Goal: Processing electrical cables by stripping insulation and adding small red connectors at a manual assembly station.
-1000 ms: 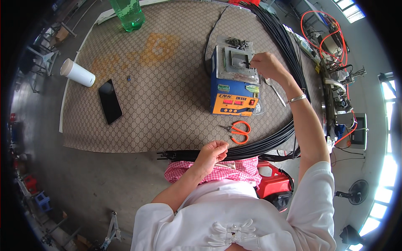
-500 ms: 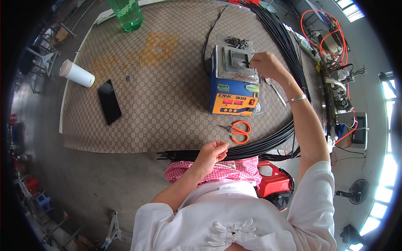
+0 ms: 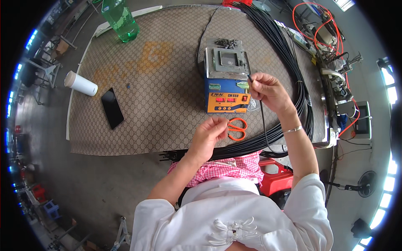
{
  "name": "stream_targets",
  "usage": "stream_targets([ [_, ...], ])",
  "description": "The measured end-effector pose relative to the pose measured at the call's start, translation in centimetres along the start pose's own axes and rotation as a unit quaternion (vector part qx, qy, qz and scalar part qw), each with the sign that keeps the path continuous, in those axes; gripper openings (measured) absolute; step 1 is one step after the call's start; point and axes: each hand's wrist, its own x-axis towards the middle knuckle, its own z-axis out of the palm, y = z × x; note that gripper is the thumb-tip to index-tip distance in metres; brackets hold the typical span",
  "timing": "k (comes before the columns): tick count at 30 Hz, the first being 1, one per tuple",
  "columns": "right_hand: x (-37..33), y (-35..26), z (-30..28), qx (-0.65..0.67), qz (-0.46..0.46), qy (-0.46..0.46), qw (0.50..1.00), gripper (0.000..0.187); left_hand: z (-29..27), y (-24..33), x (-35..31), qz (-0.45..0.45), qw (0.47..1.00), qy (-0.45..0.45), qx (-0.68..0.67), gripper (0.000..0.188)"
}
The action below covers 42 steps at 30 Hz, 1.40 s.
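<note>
One cable (image 3: 264,119) was pinched near its tip in the right hand (image 3: 270,93), right of the box (image 3: 227,103), a grip that probably favoured control. The left hand (image 3: 207,136), fingers together beside the scissors (image 3: 238,129), perhaps held something; I couldn't tell.

A brown-patterned table (image 3: 163,104) is stretching out before my hands, its faded yellowish markings (image 3: 155,56) showing well beyond my left hand (image 3: 208,138). A blue-and-orange device (image 3: 227,94) is sitting just left of my right hand (image 3: 268,94), with a clear plastic bag (image 3: 253,105) lying between them. Orange-handled scissors (image 3: 238,128) are lying just right of my left fingers, which are partly hiding them. Black cables (image 3: 300,79) are curving around the right of my right hand and running along the near edge, by my left wrist. Well left of my left hand, a dark phone (image 3: 112,108) is lying near a white tumbler (image 3: 82,84); farther ahead, a green bottle (image 3: 122,23) is standing.
</note>
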Motion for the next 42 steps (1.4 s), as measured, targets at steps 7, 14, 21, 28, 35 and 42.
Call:
stream_targets([
  [7,-2.7,1.3,0.6,0.057,-0.009,-0.007,0.998,0.013,4.2,3.1,1.1,0.063,0.998,-0.024,-0.011,0.020],
  [14,-3.9,1.6,1.5,0.093,0.020,-0.018,0.995,0.014,6.0,3.3,1.8,0.070,0.996,-0.054,-0.034,0.020],
  [21,-4.5,2.4,1.4,0.097,0.039,-0.012,0.994,0.014,6.7,3.1,1.8,0.063,0.996,-0.049,-0.043,0.019],
  [28,-4.8,2.7,1.8,0.112,0.049,-0.020,0.992,0.014,6.6,3.3,1.8,0.051,0.996,-0.053,-0.049,0.021],
  [35,-5.1,2.9,1.8,0.129,0.055,-0.024,0.990,0.015,6.3,3.1,2.0,0.042,0.996,-0.058,-0.048,0.018],
  [42,-5.5,2.2,2.3,0.129,0.069,0.017,0.989,0.013,6.2,3.3,1.9,0.056,0.997,-0.013,-0.046,0.012],
])
